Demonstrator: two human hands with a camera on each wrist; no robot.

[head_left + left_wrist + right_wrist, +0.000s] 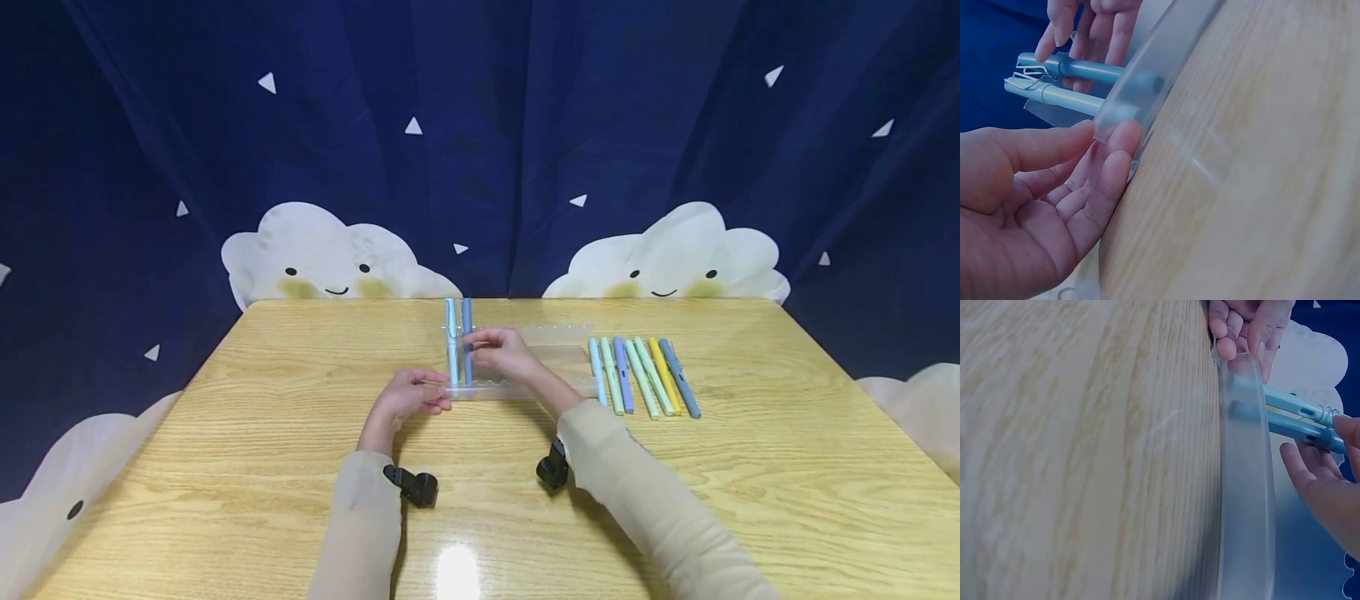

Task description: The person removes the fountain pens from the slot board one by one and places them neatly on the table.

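A clear plastic pen holder [525,391] with notched edges lies on the table. Two capped pens stretch across its left end: a light blue pen [452,321] outermost and a darker blue pen [467,315] beside it. My left hand [408,395] pinches the holder's front left corner between thumb and fingers, as the left wrist view shows. Over the holder, my right hand [504,353] has its thumb and fingers around the darker blue pen near the cap. In the right wrist view, the near ends of both pens show through the holder's frosted front strip [1247,487].
Right of the holder lies a row of several capped pens, among them a purple pen [623,375], a yellow pen [665,375] and a dark blue pen [680,379]. The leftmost touches or nearly touches the holder's end. A navy curtain [480,150] hangs behind the wooden table [300,350].
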